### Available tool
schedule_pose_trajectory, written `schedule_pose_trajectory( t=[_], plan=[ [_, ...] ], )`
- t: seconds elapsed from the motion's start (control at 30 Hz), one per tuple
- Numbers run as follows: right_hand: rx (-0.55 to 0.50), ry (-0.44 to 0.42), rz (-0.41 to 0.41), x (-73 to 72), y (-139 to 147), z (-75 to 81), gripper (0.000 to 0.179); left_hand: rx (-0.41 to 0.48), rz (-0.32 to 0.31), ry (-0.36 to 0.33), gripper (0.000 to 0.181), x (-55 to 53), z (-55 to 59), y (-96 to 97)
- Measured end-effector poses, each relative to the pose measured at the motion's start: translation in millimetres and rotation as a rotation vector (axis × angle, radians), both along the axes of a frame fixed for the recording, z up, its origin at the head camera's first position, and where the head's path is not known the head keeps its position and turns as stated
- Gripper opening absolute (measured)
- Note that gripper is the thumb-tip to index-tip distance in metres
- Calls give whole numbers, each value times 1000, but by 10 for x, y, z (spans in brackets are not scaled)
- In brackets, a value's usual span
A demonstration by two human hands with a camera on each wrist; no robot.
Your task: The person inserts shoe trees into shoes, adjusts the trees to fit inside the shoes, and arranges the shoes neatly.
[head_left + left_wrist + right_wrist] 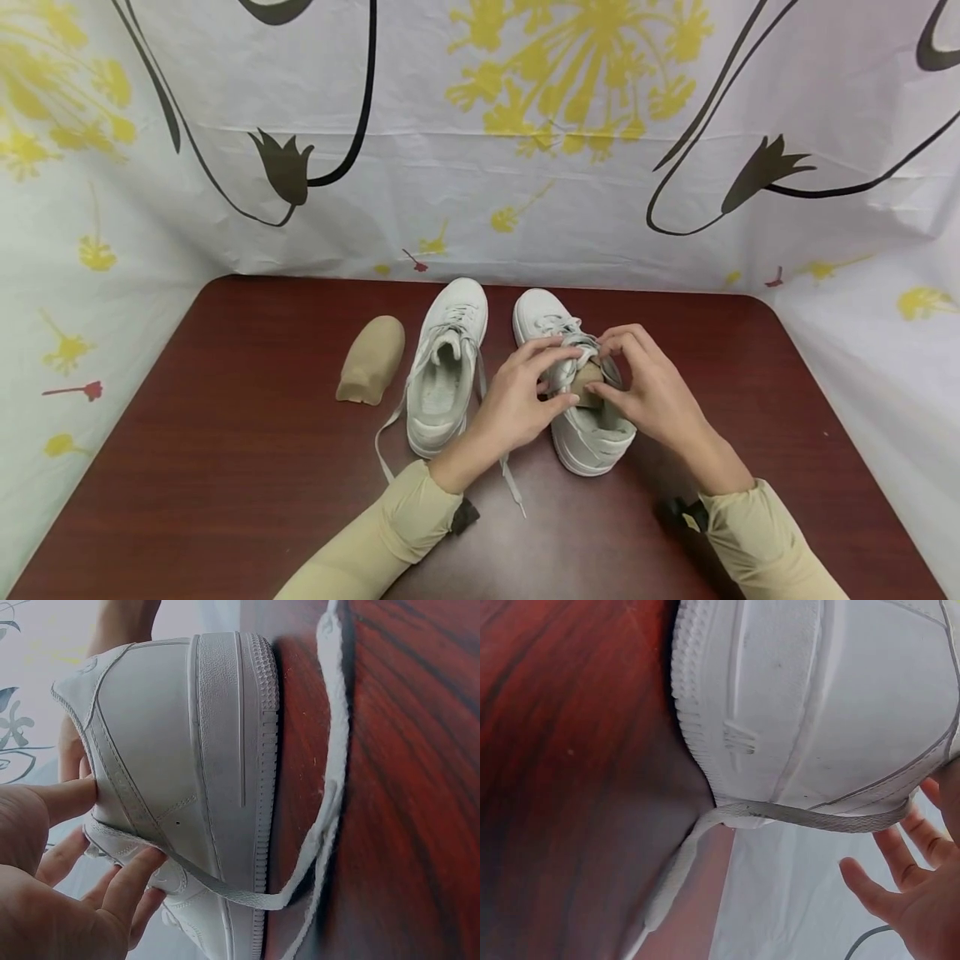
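Observation:
Both hands are at the white right-hand sneaker [588, 446], which stands on the table with its toe pointing away. A tan moulded shoe insert [587, 385] shows in its opening, its front part hidden inside. My left hand [517, 396] holds the opening from the left, fingers over the laces and tongue [581, 354], thumb tip at the insert's edge. From the right, my right hand [652, 387] grips the collar side with curled fingers, its thumb touching the insert. The right wrist view shows its outer fingers [870, 889] spread beside the sneaker.
The other white sneaker [437, 429] stands to the left, unlaced near the top, its laces [382, 446] trailing onto the dark red table [225, 467]. A second tan insert [372, 358] lies left of it. Patterned white cloth [420, 158] hangs behind and at both sides.

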State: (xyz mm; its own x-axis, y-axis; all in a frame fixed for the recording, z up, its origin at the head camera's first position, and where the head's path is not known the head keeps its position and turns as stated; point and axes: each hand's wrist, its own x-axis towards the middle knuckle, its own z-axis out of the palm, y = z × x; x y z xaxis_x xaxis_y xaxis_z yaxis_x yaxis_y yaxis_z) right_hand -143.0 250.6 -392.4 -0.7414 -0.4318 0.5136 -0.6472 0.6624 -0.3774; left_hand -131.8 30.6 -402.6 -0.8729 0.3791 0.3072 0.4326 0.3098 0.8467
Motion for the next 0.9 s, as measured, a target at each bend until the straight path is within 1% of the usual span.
schedule_pose_trajectory(
  t=[0.2,0.4,0.6,0.77,0.9],
  plan=[
    [14,30,-1,-27,5,11,57,-4,-4,13,55,4,4,33],
    [53,54,-26,-56,-15,38,59,3,-6,11,54,-5,21,51],
    [49,27,-57,-57,-23,25,64,9,15,17,55,5,28,45],
    [18,-7,-51,-51,-22,-4,65,-22,42,32,56,25,20,38],
    [43,-9,-28,-54,-31,-1,61,-86,78,86,56,62,12,7]
  ],
)
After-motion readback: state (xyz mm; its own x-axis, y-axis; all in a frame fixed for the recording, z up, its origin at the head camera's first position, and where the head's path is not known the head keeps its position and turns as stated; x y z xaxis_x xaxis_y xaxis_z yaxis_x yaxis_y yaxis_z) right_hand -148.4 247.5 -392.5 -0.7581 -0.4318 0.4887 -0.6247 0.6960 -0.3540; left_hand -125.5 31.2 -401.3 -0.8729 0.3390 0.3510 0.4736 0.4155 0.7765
